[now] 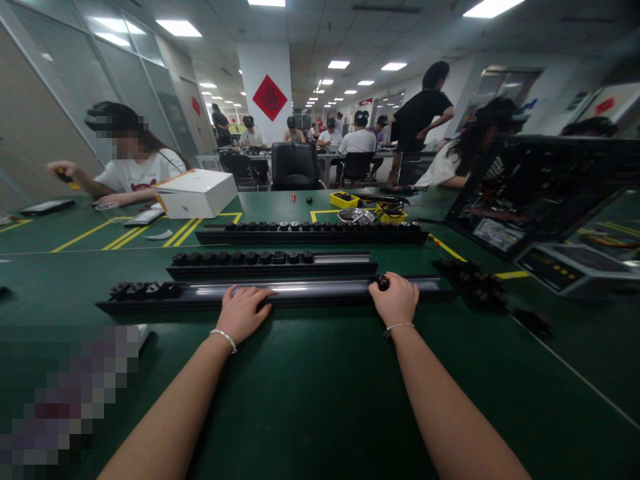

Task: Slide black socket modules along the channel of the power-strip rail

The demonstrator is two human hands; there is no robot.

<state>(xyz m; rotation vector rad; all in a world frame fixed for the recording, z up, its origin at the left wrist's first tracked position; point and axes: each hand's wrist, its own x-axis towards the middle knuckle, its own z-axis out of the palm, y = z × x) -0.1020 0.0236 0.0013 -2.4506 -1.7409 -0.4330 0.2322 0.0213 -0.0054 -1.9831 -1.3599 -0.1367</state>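
The nearest long black rail [310,289], with a bright silvery channel, lies across the green table in front of me. Several small black pieces sit in its left end. My left hand [243,310] rests on the rail's near side, its fingers spread and holding nothing. On the right part of the same rail, my right hand [397,300] pinches a small black rounded piece [383,283], partly covered by the fingers. Beyond are a second black rail [345,260] and a third black rail [300,237], each bearing a row of similar black pieces.
A pile of black pieces [473,283] lies right of the near rail. Farther right stand an open computer case [530,193] and a metal box [580,267]. A white carton [203,193], yellow bins [345,199] and a metal bowl [356,216] are farther back. People sit around.
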